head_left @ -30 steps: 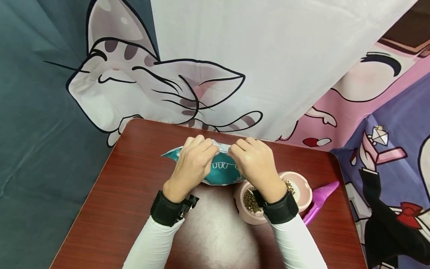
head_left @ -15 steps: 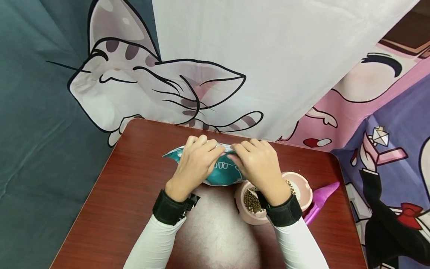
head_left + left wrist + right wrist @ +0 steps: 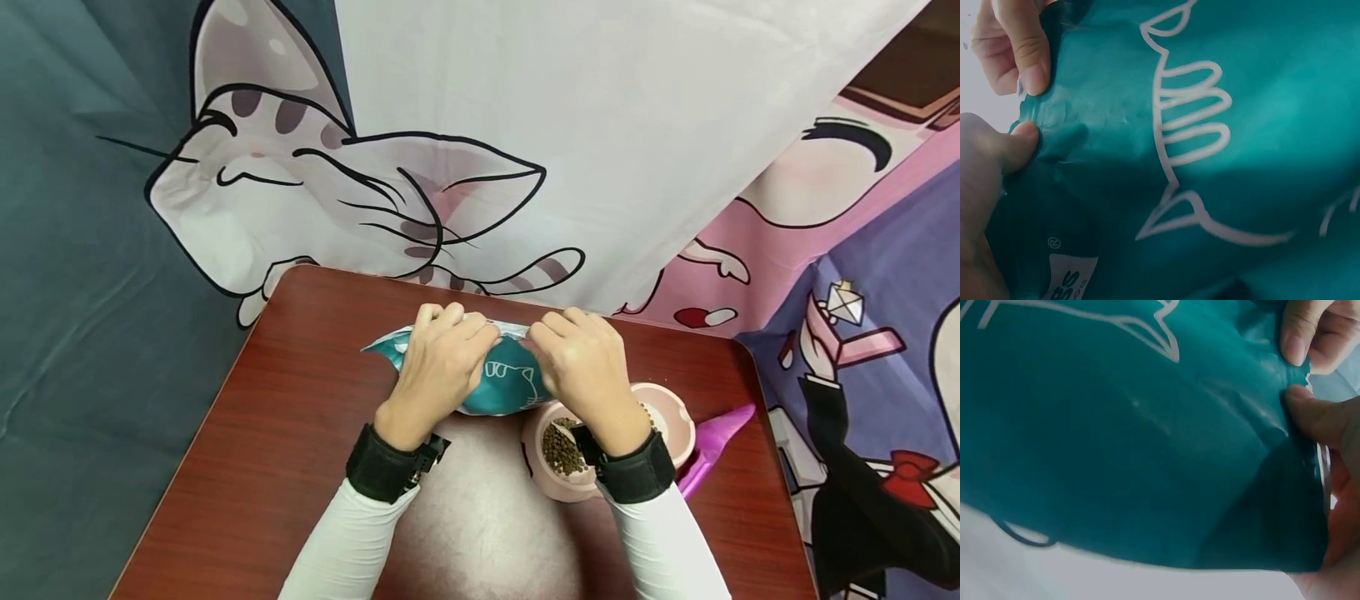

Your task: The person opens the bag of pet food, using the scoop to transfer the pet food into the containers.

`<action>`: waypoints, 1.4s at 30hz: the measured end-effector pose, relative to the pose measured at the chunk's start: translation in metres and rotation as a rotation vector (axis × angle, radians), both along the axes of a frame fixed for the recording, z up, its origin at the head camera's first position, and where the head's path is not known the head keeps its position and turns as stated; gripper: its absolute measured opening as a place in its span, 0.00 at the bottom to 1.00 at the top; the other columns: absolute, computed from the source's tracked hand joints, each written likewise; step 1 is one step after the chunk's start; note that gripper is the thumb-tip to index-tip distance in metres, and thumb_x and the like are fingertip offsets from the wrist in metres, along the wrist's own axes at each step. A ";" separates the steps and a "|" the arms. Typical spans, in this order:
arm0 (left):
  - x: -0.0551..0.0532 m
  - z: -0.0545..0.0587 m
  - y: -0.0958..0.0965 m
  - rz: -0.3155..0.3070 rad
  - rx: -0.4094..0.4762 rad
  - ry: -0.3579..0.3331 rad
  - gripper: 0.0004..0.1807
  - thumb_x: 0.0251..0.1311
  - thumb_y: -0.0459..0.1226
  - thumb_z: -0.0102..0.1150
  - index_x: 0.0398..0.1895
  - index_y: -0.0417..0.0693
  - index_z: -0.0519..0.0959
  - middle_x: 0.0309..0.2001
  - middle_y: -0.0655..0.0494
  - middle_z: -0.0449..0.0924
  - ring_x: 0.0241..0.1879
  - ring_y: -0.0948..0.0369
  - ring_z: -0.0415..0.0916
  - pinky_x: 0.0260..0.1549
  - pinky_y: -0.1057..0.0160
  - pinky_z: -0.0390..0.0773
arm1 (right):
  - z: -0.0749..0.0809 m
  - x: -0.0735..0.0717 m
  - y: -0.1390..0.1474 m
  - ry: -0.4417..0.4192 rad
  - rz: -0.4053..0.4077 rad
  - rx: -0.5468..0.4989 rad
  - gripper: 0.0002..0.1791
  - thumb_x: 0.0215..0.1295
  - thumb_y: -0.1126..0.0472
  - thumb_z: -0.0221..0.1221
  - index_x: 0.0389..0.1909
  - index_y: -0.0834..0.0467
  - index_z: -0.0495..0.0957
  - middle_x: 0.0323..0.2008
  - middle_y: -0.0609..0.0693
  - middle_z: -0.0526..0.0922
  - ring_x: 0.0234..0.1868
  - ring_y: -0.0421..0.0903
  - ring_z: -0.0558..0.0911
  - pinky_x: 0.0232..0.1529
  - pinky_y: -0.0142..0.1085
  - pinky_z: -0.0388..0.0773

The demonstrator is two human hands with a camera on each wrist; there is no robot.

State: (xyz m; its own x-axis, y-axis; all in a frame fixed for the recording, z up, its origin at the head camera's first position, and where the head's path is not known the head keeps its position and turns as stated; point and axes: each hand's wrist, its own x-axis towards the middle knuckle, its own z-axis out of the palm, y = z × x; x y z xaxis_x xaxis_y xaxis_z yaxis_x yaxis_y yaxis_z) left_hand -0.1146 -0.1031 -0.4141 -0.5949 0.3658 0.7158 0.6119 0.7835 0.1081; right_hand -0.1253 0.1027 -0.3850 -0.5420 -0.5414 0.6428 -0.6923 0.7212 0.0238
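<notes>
A teal pet food bag [image 3: 504, 379] with white cat outlines stands near the far side of the table, its top edge toward the wall. My left hand [image 3: 444, 358] pinches that edge between thumb and curled fingers. Just to its right, my right hand [image 3: 585, 362] pinches the same edge, with a short stretch of it showing between the two. In the left wrist view the left thumb [image 3: 1021, 145] presses on the teal front just below the rim. From the right wrist view, the right thumb [image 3: 1304, 403] lies on the front face too, fingers behind the bag.
A pink double bowl [image 3: 675, 425] with brown kibble [image 3: 562, 446] sits partly under my right wrist. Beside it lies a purple plastic thing, perhaps a scoop [image 3: 712, 442]. The reddish-brown table [image 3: 285, 433] ends at a cloth printed with cartoon cats [image 3: 337, 192].
Both hands came closer together along the bag's top edge, then my right hand slid a little to the right, uncovering more of the cat drawing. The bowl and purple thing stay in place.
</notes>
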 end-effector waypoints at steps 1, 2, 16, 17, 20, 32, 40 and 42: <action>0.000 0.000 0.000 0.008 -0.011 -0.002 0.12 0.76 0.41 0.56 0.33 0.49 0.81 0.26 0.56 0.71 0.28 0.56 0.62 0.39 0.53 0.66 | 0.001 0.000 0.001 -0.003 -0.001 -0.001 0.11 0.71 0.57 0.63 0.27 0.56 0.80 0.27 0.48 0.82 0.29 0.52 0.78 0.29 0.43 0.73; 0.001 0.000 -0.001 0.018 -0.024 -0.005 0.11 0.76 0.42 0.56 0.35 0.49 0.82 0.27 0.56 0.72 0.29 0.56 0.64 0.40 0.53 0.67 | 0.001 0.000 0.002 -0.007 -0.005 0.000 0.11 0.70 0.56 0.64 0.28 0.56 0.81 0.27 0.48 0.83 0.30 0.52 0.78 0.30 0.43 0.73; 0.008 0.006 -0.019 0.032 -0.082 -0.052 0.21 0.71 0.54 0.60 0.47 0.46 0.85 0.41 0.51 0.81 0.42 0.52 0.74 0.46 0.48 0.71 | 0.007 0.003 0.009 -0.077 -0.010 0.027 0.09 0.68 0.55 0.65 0.43 0.55 0.85 0.37 0.48 0.87 0.36 0.52 0.80 0.35 0.45 0.77; 0.008 0.006 -0.021 0.026 -0.076 -0.060 0.22 0.69 0.55 0.62 0.48 0.45 0.85 0.42 0.51 0.82 0.43 0.51 0.75 0.46 0.48 0.71 | 0.007 0.003 0.009 -0.078 -0.010 0.030 0.09 0.68 0.54 0.65 0.43 0.55 0.85 0.38 0.48 0.87 0.36 0.52 0.80 0.34 0.45 0.77; 0.008 0.008 -0.028 0.009 -0.062 -0.090 0.25 0.65 0.55 0.66 0.50 0.45 0.84 0.44 0.50 0.82 0.45 0.51 0.76 0.48 0.47 0.71 | 0.009 0.004 0.010 -0.078 -0.005 0.040 0.10 0.68 0.54 0.66 0.44 0.55 0.85 0.38 0.48 0.87 0.36 0.53 0.80 0.33 0.44 0.75; -0.001 0.016 -0.051 -0.093 0.041 -0.147 0.06 0.68 0.37 0.66 0.40 0.42 0.83 0.37 0.52 0.80 0.39 0.54 0.72 0.37 0.57 0.70 | 0.005 -0.008 0.007 0.059 0.038 0.011 0.07 0.71 0.62 0.63 0.32 0.57 0.85 0.30 0.50 0.84 0.29 0.51 0.76 0.26 0.40 0.74; -0.022 0.008 -0.047 -0.143 0.051 0.046 0.06 0.71 0.27 0.57 0.34 0.37 0.80 0.30 0.49 0.73 0.32 0.52 0.66 0.31 0.58 0.66 | -0.008 -0.032 0.006 0.309 0.120 -0.099 0.10 0.69 0.68 0.62 0.28 0.60 0.86 0.26 0.50 0.84 0.26 0.51 0.77 0.22 0.41 0.72; -0.028 0.005 -0.045 -0.157 0.041 0.102 0.09 0.71 0.23 0.50 0.34 0.36 0.80 0.29 0.47 0.72 0.31 0.51 0.64 0.31 0.57 0.66 | -0.010 -0.038 0.007 0.355 0.129 -0.115 0.08 0.68 0.69 0.63 0.28 0.61 0.87 0.25 0.50 0.83 0.26 0.51 0.78 0.21 0.42 0.72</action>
State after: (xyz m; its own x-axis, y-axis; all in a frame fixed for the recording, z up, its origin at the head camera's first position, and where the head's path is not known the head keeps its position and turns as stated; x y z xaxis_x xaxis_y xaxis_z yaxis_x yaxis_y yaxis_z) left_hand -0.1426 -0.1482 -0.4093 -0.4567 0.4177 0.7854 0.7354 0.6740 0.0692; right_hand -0.1636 0.1094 -0.3948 -0.2073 -0.5037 0.8386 -0.7405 0.6410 0.2020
